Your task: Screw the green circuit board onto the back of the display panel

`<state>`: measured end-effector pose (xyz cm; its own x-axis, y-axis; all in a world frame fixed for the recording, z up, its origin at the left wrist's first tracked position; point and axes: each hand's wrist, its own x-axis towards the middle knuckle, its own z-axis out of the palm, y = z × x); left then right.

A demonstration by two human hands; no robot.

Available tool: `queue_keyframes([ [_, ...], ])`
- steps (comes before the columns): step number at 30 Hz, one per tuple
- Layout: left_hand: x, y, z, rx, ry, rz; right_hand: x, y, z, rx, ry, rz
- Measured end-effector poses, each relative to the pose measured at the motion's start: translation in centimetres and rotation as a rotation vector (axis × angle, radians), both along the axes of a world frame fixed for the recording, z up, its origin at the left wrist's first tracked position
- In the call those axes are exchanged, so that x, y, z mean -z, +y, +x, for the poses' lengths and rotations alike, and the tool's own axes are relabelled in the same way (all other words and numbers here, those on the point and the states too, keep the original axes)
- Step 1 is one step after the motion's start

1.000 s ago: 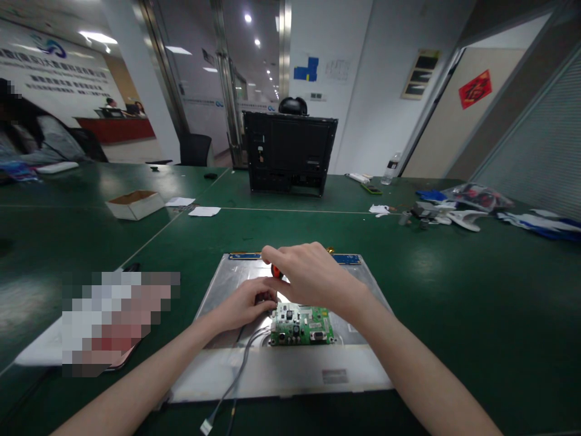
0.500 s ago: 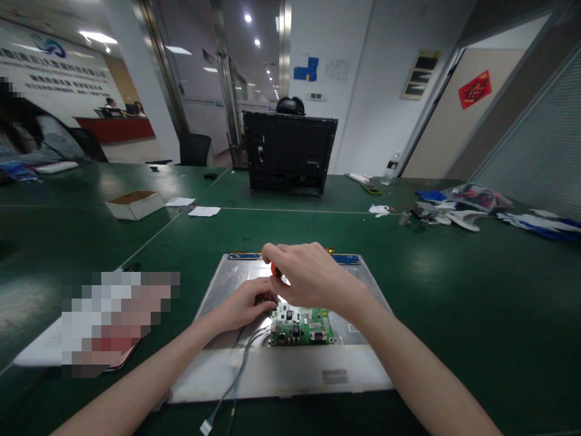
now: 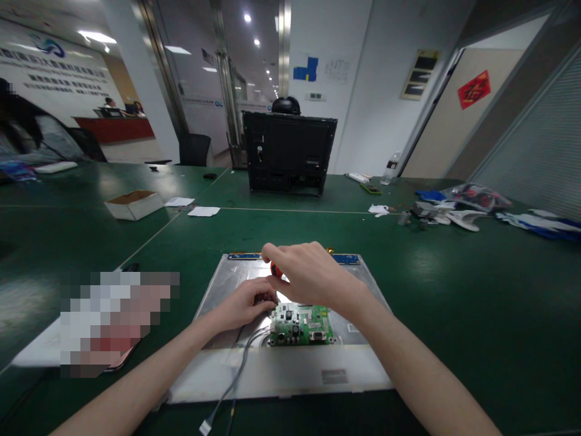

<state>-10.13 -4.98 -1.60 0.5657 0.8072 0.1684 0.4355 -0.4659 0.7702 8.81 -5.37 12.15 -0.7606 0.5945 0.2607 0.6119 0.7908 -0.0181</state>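
A flat metal-backed display panel point(image 3: 299, 375) lies in front of me, with a green circuit board point(image 3: 302, 327) on its middle. My right hand point(image 3: 318, 275) is closed around the orange-and-black handle of a screwdriver point(image 3: 275, 270), held over the board's far left corner. Most of the tool is hidden behind my fingers. At that same corner my left hand point(image 3: 249, 301) has its fingertips pinched together; what they hold, if anything, is hidden. Grey cables point(image 3: 242, 369) run from the board's left side over the panel's near edge, ending in a white connector point(image 3: 206, 427).
A black monitor housing point(image 3: 290, 151) stands upright at the back of the green table point(image 3: 454, 333). To the left are an open cardboard box point(image 3: 134, 206) and a blurred-out item on white paper point(image 3: 39, 348). Gloves point(image 3: 544, 227), small parts and a bottle point(image 3: 390, 168) lie right.
My right hand has shifted very slightly, and the orange handle seems a little turned between its fingers. My left hand, the board and the panel stay where they were.
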Motion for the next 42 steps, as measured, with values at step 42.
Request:
queue_keyframes([
  [42, -0.6, 0.8, -0.5, -0.207, 0.213, 0.325, -1.6, 0.3, 1.8, 0.068, 0.017, 0.019],
])
